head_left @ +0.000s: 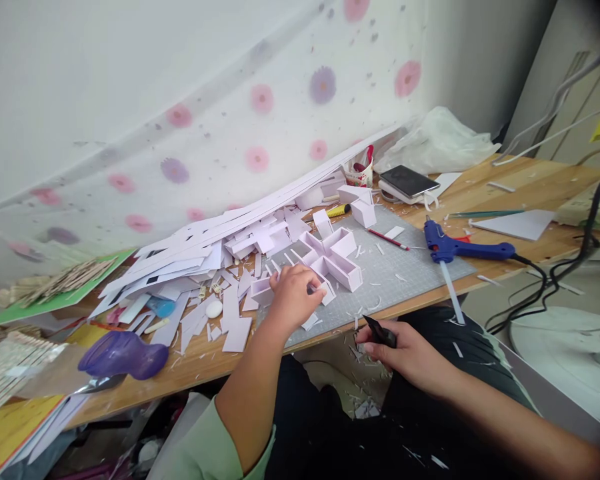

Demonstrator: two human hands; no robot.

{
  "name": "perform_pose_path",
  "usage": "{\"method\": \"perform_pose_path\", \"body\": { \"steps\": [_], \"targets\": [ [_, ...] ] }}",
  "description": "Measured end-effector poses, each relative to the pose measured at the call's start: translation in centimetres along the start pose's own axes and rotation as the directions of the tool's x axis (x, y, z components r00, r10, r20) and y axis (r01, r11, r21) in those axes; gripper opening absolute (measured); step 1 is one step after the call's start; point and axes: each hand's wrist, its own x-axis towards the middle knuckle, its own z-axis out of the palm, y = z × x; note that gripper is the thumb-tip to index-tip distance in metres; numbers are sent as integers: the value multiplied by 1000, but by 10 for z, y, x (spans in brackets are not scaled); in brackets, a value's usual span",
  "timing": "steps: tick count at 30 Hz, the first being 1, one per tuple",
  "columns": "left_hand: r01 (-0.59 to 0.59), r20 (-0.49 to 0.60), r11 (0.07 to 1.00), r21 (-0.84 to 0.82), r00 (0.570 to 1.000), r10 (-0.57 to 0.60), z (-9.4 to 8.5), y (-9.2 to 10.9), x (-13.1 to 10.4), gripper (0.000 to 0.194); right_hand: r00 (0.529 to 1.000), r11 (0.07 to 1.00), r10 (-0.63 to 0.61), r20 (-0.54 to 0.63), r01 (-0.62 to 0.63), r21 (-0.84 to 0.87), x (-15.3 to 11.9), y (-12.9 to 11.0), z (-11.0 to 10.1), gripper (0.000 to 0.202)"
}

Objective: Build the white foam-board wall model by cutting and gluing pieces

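Observation:
My left hand [295, 297] is curled over the near left side of a white foam-board model [333, 257] with open, box-like arms. Its fingers close on the model, though the fingertips are partly hidden. The model stands on a grey cutting mat [410, 267]. In front of the table edge, above my lap, my right hand [405, 350] grips a black craft knife [380, 333], its dark blade pointing up and left. A small white box piece [263, 291] sits just left of my left hand. A red pencil [389, 240] lies behind the model on the mat.
A blue glue gun [465, 250] lies at the mat's right edge, its cable running right. White board offcuts [237, 333] and sheets [165, 273] cover the left. Also there are a purple bottle-like object [125, 355], a yellow cutter [339, 211], a phone [409, 181] and a cup [359, 175].

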Motion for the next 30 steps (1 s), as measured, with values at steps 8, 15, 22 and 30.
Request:
{"method": "perform_pose_path", "body": {
  "steps": [8, 15, 22, 30],
  "targets": [
    [-45, -26, 994, 100, 998, 48, 3, 0, -1, 10, 1000, 999, 26, 16, -25, -19, -4, -4, 10, 28],
    [-85, -57, 984, 154, 994, 94, 6, 2, -6, 12, 1000, 998, 16, 22, -15, -69, -6, -5, 18, 29],
    [-80, -80, 982, 170, 992, 95, 9, 1, -10, 10, 999, 988, -27, 25, 30, -154, -10, -6, 21, 26],
    [-2, -94, 1000, 9, 996, 3, 2, 4, -9, 10, 999, 984, -44, 28, 48, -169, -16, -8, 25, 26]
  ]
}}
